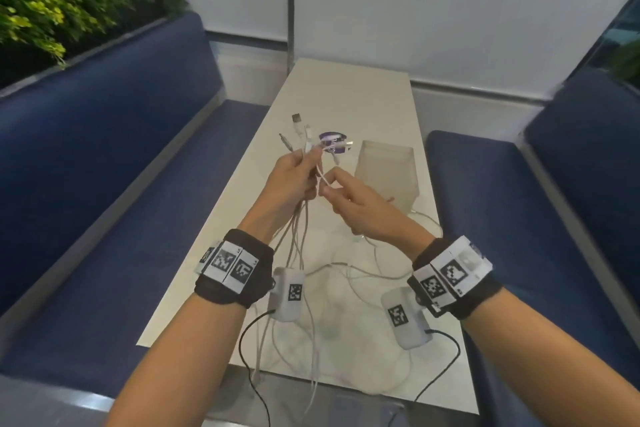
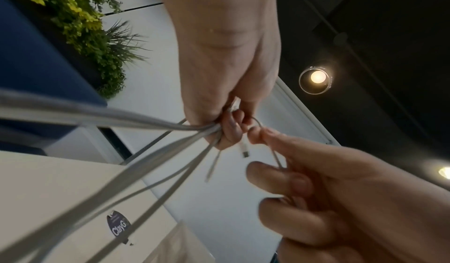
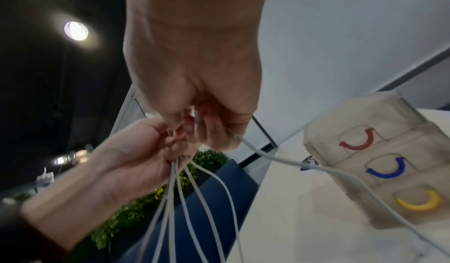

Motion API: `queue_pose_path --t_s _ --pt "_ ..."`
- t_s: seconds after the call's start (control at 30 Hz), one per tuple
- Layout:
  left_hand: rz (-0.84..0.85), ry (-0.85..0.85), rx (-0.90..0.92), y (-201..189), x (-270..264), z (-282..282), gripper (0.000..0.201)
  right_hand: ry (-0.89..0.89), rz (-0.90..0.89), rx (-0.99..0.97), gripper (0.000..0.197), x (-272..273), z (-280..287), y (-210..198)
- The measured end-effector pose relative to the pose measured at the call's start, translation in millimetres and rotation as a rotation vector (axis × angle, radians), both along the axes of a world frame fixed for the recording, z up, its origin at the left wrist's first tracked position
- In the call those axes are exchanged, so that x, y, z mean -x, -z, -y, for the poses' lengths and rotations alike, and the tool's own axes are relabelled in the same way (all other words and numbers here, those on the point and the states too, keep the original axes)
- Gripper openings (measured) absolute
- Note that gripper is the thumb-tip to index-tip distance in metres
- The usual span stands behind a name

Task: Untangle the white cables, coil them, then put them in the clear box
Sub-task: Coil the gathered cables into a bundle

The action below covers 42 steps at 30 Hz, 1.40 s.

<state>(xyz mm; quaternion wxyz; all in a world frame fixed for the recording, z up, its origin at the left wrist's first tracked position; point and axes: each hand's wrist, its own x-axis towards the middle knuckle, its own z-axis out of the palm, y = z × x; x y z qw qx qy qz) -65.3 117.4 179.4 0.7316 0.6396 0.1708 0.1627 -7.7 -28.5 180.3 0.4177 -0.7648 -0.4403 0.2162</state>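
My left hand is raised over the table and grips a bundle of white cables. Their plug ends stick up above the fist. The strands hang down, loop on the tabletop and trail over its near edge. Just to the right, my right hand pinches one thin cable beside the left fist. A small plug dangles between the hands. In the right wrist view that cable runs off across the clear box. The clear box stands right of both hands.
The narrow white table runs away from me between two blue benches. A round purple sticker lies behind the hands. Red, blue and yellow arcs show on the box. Black leads hang from my wrist cameras.
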Motion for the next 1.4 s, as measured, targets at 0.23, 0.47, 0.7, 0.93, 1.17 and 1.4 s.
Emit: queue_pose_path --t_s 0.23,0.47,0.7,0.93,1.17,1.4 --pt "0.112 -0.475 0.169 -10 12 -48 0.027 0.103 0.289 0.260 0.009 -11 54 -39" --pt "0.121 -0.743 0.208 3 31 -95 0.009 0.395 0.517 0.354 0.013 -2 118 -98" --pt "0.035 -0.660 0.153 16 25 -86 0.021 0.340 0.456 0.532 0.042 10 130 -111" --pt "0.014 -0.438 -0.016 20 27 -76 0.015 -0.073 0.110 0.577 0.046 -4 54 7" --pt "0.005 -0.270 -0.007 2 58 -75 0.033 -0.104 0.308 0.562 0.035 -10 -27 161" --pt "0.013 -0.262 0.035 -4 88 -84 0.018 -0.111 0.451 0.432 0.037 4 -46 210"
